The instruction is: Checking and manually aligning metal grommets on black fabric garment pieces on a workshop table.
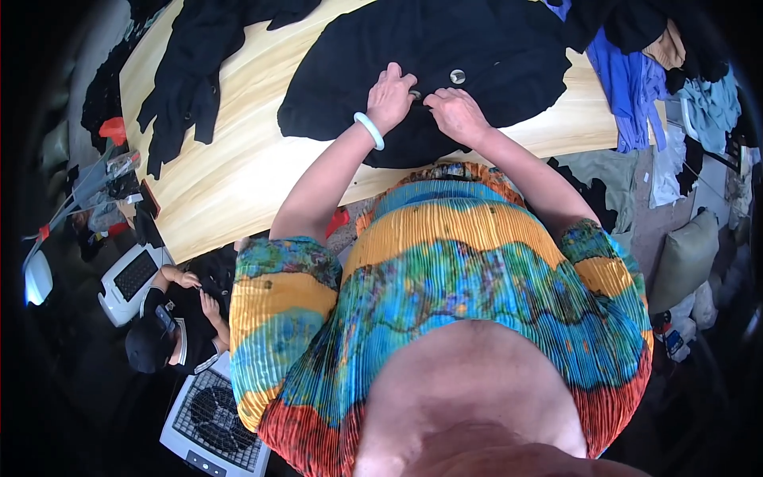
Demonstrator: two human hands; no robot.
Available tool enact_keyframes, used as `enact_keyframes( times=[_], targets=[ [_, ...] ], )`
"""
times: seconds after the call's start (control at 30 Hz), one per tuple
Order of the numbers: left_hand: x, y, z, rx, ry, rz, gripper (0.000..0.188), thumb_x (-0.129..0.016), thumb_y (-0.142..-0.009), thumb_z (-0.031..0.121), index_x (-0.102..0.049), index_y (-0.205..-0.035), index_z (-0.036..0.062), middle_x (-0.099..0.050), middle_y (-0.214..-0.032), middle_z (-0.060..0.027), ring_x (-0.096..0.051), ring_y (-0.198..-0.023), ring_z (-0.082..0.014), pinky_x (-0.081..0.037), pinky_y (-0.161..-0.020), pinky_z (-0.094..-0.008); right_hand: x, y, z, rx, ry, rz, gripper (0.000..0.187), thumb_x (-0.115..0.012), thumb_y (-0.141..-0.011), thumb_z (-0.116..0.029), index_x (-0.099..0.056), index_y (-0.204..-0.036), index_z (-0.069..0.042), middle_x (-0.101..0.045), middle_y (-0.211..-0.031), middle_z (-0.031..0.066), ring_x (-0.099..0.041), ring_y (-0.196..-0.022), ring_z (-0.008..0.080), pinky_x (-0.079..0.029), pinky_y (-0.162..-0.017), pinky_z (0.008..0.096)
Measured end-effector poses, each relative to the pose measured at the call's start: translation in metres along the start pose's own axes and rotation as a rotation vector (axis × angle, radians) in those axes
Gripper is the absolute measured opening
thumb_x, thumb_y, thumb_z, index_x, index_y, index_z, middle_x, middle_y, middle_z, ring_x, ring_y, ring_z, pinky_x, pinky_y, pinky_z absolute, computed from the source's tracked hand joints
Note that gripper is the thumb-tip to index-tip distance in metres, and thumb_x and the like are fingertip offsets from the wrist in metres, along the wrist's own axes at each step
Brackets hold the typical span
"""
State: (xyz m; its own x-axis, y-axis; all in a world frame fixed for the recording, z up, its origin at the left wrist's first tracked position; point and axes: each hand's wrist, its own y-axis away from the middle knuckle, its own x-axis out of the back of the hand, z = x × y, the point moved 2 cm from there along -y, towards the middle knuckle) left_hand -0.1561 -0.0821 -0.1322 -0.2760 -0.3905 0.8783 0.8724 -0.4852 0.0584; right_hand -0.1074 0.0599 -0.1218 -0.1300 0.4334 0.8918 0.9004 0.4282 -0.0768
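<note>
A black garment (pixel 342 71) lies spread over the wooden table in front of me. My left hand (pixel 389 99), with a pale bangle (pixel 369 131) at the wrist, has its fingers bent down onto the cloth. At its fingertips is a small shiny round piece (pixel 415 95), perhaps a button. To the right, my right hand (pixel 458 117) is curled, thumb and fingers pinching the same fabric close to that piece. Another shiny round piece (pixel 457 76) rests on the garment just beyond my right hand. The exact grip under the fingers is partly hidden.
Another black garment (pixel 191 71) lies on the table (pixel 246 171) at left. Blue-violet clothing (pixel 628 87) hangs over the right end. Another person (pixel 179 334) handles dark cloth at lower left, near a grey fan unit (pixel 213 417). A cushion (pixel 685 258) is at right.
</note>
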Motion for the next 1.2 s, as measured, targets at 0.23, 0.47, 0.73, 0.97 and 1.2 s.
enact_keyframes(
  times=[0.23, 0.47, 0.73, 0.97, 1.2],
  targets=[
    [0.018, -0.003, 0.002, -0.107, 0.091, -0.023, 0.020, -0.064, -0.068, 0.010, -0.056, -0.085, 0.0049, -0.046, -0.092, -0.0098, -0.051, -0.087, -0.0265, -0.045, -0.072, -0.0369, 0.003, -0.002, 0.000, -0.044, -0.072, 0.038, 0.007, -0.051, -0.072, -0.005, -0.056, -0.078, -0.005, -0.057, -0.074, 0.0106, -0.057, -0.076, 0.0251, -0.043, -0.072, 0.0366],
    [0.010, -0.014, -0.007, 0.101, 0.581, -0.056, 0.013, -0.062, -0.073, 0.011, -0.057, -0.081, 0.0014, -0.059, -0.070, -0.0091, -0.057, -0.066, -0.0208, -0.046, -0.063, -0.0304, 0.023, -0.009, -0.015, -0.179, -0.258, 0.078, 0.015, -0.051, -0.070, -0.005, -0.056, -0.084, -0.004, -0.060, -0.082, 0.0109, -0.059, -0.074, 0.0271, -0.047, -0.069, 0.0376],
    [-0.003, -0.015, -0.015, 0.304, 0.838, -0.135, 0.006, -0.058, -0.079, 0.006, -0.057, -0.081, 0.0003, -0.060, -0.072, -0.0025, -0.054, -0.066, -0.0060, -0.043, -0.062, -0.0194, 0.019, -0.016, -0.013, -0.259, -0.252, 0.108, 0.016, -0.056, -0.072, -0.007, -0.051, -0.087, -0.003, -0.060, -0.083, 0.0127, -0.059, -0.076, 0.0282, -0.048, -0.069, 0.0383],
    [0.010, -0.005, -0.004, 0.132, 0.653, -0.161, 0.018, -0.058, -0.077, 0.009, -0.054, -0.092, -0.0011, -0.060, -0.083, -0.0067, -0.056, -0.075, -0.0112, -0.045, -0.069, -0.0239, 0.018, -0.015, -0.007, -0.142, -0.043, 0.083, 0.017, -0.058, -0.073, -0.009, -0.050, -0.086, -0.001, -0.057, -0.080, 0.0157, -0.057, -0.080, 0.0302, -0.046, -0.072, 0.0382],
    [0.007, 0.009, 0.010, -0.104, 0.404, -0.014, 0.028, -0.058, -0.072, 0.014, -0.051, -0.095, -0.0001, -0.058, -0.090, -0.0173, -0.053, -0.089, -0.0331, -0.044, -0.077, -0.0383, 0.013, -0.018, -0.004, -0.081, -0.058, -0.036, 0.011, -0.052, -0.074, -0.005, -0.050, -0.083, 0.001, -0.056, -0.081, 0.0167, -0.057, -0.082, 0.0295, -0.045, -0.074, 0.0378]
  ],
)
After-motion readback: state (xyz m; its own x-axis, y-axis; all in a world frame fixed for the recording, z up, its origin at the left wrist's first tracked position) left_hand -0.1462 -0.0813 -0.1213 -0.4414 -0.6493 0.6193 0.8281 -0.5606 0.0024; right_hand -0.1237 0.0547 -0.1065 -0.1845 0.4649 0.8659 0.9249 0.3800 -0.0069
